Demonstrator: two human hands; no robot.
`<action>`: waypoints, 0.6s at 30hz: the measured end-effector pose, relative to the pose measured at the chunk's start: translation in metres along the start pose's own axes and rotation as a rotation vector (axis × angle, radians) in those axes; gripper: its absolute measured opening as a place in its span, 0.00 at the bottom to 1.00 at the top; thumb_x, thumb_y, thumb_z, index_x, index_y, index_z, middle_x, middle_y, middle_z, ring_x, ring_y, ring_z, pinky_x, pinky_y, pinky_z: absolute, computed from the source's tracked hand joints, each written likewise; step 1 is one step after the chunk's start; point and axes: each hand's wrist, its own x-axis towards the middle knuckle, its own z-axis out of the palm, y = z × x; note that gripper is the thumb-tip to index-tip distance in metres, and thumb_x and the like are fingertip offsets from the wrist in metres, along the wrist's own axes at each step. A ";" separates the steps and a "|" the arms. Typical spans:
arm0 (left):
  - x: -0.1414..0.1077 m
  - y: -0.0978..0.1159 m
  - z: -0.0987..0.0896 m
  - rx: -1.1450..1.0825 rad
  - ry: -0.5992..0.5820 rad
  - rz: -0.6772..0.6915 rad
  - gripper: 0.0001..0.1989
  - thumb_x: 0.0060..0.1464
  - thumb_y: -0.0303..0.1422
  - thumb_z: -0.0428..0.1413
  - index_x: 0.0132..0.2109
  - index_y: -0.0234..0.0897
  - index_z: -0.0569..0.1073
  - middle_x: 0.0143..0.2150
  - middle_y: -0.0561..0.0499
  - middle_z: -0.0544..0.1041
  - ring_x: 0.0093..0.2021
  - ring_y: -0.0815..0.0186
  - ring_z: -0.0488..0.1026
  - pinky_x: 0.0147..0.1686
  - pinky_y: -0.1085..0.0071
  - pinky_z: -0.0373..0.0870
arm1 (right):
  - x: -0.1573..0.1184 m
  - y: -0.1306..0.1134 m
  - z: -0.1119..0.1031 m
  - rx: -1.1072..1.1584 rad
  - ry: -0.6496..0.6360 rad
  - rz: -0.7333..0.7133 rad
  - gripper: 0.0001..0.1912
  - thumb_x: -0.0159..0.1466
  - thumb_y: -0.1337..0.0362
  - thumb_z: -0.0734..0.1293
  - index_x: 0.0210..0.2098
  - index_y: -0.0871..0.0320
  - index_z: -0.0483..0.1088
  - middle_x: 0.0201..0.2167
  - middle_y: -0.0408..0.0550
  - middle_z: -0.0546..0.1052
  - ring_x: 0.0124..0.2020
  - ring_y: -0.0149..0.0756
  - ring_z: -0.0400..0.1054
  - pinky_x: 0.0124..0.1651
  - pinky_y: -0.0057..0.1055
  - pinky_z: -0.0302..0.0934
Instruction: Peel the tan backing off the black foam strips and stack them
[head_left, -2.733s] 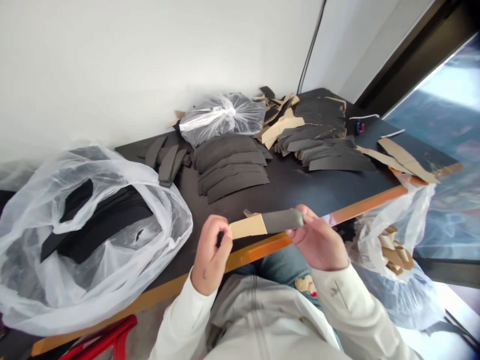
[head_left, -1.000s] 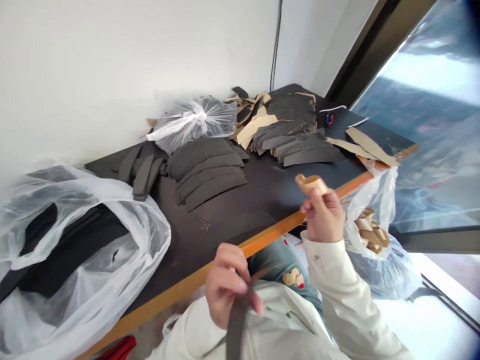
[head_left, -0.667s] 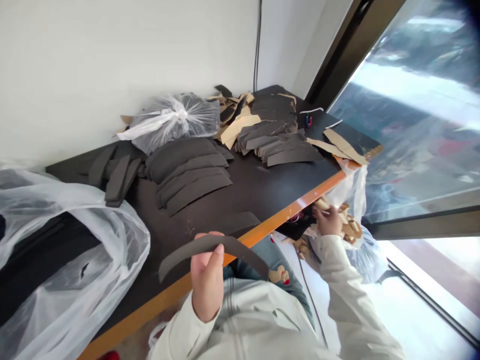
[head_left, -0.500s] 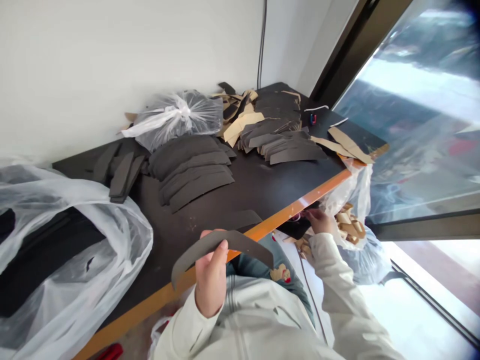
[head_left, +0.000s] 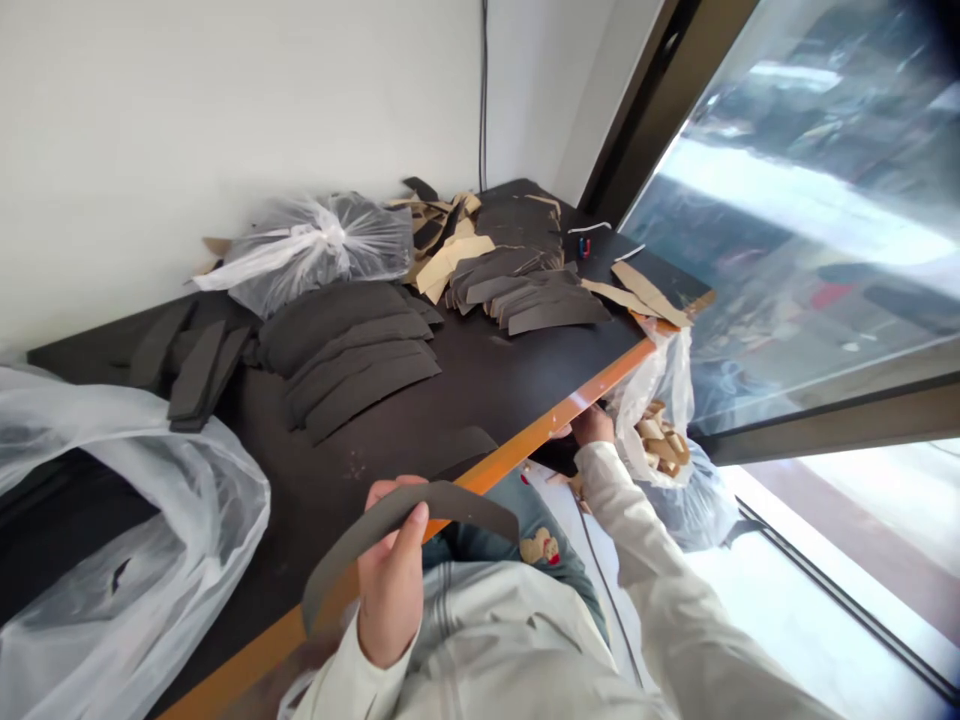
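Observation:
My left hand (head_left: 391,595) pinches a curved dark grey strip (head_left: 472,508) between thumb and fingers, in front of the table's edge. The strip looks like card or thin board; its exact kind I cannot tell. My right hand (head_left: 592,425) reaches below the orange front edge of the dark table (head_left: 517,375). Its fingers are hidden there, so whatever they touch does not show. Another dark strip (head_left: 469,440) lies on the tabletop by the edge. Behind it are overlapping dark curved pieces (head_left: 345,315) and a fanned row of similar pieces (head_left: 540,295).
A large clear plastic bag (head_left: 217,470) holding black material stands at left. Against the wall sits a tied plastic bag (head_left: 322,240). Brown scraps (head_left: 454,262) lie beside it. A bag of brown scraps (head_left: 660,440) hangs at the table's right end, near the window.
The view has shifted, so the table appears further left. My right hand has gone further under the table edge, hiding its fingers. My left hand still holds the strip.

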 end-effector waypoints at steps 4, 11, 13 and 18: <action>-0.001 -0.001 -0.002 -0.081 -0.022 -0.006 0.07 0.58 0.37 0.58 0.39 0.40 0.70 0.41 0.53 0.70 0.42 0.67 0.70 0.43 0.72 0.71 | -0.013 0.006 -0.045 -0.056 0.383 0.072 0.16 0.63 0.52 0.66 0.38 0.60 0.70 0.38 0.50 0.74 0.37 0.38 0.69 0.39 0.37 0.66; -0.002 0.001 0.001 -0.073 -0.076 -0.038 0.07 0.58 0.38 0.57 0.39 0.40 0.70 0.41 0.54 0.70 0.41 0.68 0.68 0.42 0.74 0.70 | 0.024 0.046 -0.098 -0.093 0.651 0.358 0.15 0.66 0.55 0.64 0.45 0.60 0.69 0.42 0.48 0.74 0.40 0.35 0.69 0.44 0.38 0.67; -0.003 0.001 0.002 -0.084 -0.053 -0.042 0.08 0.57 0.38 0.58 0.38 0.40 0.70 0.41 0.53 0.70 0.41 0.67 0.68 0.42 0.73 0.70 | 0.037 0.061 -0.100 -0.113 0.553 0.446 0.15 0.66 0.57 0.65 0.47 0.60 0.69 0.45 0.49 0.73 0.43 0.36 0.70 0.47 0.41 0.67; -0.005 0.001 0.001 -0.086 -0.033 -0.050 0.08 0.56 0.39 0.59 0.39 0.40 0.71 0.41 0.53 0.70 0.41 0.68 0.69 0.41 0.74 0.72 | 0.051 0.092 -0.095 -0.069 0.263 0.492 0.16 0.66 0.58 0.66 0.48 0.61 0.69 0.46 0.49 0.73 0.44 0.37 0.70 0.48 0.42 0.67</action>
